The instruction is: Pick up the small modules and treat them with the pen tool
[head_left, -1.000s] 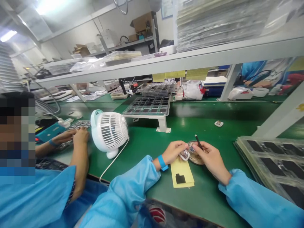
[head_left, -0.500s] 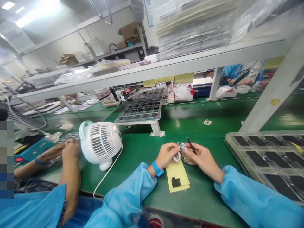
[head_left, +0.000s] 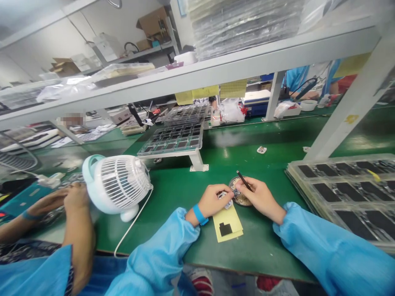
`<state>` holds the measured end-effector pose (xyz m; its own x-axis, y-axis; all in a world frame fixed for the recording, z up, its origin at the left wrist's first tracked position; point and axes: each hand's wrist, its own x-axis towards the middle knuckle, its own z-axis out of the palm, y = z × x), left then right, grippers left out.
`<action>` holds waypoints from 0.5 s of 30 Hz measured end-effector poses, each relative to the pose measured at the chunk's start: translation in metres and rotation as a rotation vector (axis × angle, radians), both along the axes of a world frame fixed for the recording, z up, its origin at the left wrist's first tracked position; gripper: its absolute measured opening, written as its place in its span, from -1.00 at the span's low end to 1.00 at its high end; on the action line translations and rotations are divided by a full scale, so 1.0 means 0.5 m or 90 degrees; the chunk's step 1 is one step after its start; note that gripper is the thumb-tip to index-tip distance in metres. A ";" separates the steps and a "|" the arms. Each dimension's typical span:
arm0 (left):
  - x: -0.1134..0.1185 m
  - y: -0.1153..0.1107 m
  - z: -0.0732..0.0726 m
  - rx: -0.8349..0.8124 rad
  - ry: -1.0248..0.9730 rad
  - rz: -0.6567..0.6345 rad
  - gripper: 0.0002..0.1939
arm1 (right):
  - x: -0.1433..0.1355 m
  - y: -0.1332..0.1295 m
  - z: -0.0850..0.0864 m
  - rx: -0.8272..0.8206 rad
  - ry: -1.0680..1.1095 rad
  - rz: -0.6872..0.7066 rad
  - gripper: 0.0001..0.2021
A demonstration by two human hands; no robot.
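My left hand [head_left: 214,199], with a blue band at the wrist, is closed on a small white and silver part [head_left: 227,204]. Between the fingers of my right hand [head_left: 261,196] a thin black tool [head_left: 243,180] slants up to the left. The fingertips of both hands meet over a round dish [head_left: 233,182] of small bits. Just below my left hand lies a yellow paper [head_left: 236,221] bearing a black cut-out piece [head_left: 225,229].
A white fan [head_left: 120,185] stands left of my arms, its cable running to the table edge. A person's hands [head_left: 75,197] are farther left. Stacked trays [head_left: 327,193] lie at right, a raised tray [head_left: 175,137] ahead, under a shelf [head_left: 197,82].
The view has shifted, so the scene sits further left and higher. My hands are closer together over the dish, and more of the dish shows.
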<state>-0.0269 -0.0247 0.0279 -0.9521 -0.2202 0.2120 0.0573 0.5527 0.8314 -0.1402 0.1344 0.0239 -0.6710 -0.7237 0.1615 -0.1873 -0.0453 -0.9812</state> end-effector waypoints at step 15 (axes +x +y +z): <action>-0.008 -0.022 -0.009 0.179 -0.043 -0.015 -0.70 | -0.006 0.016 0.003 -0.013 0.246 -0.020 -0.81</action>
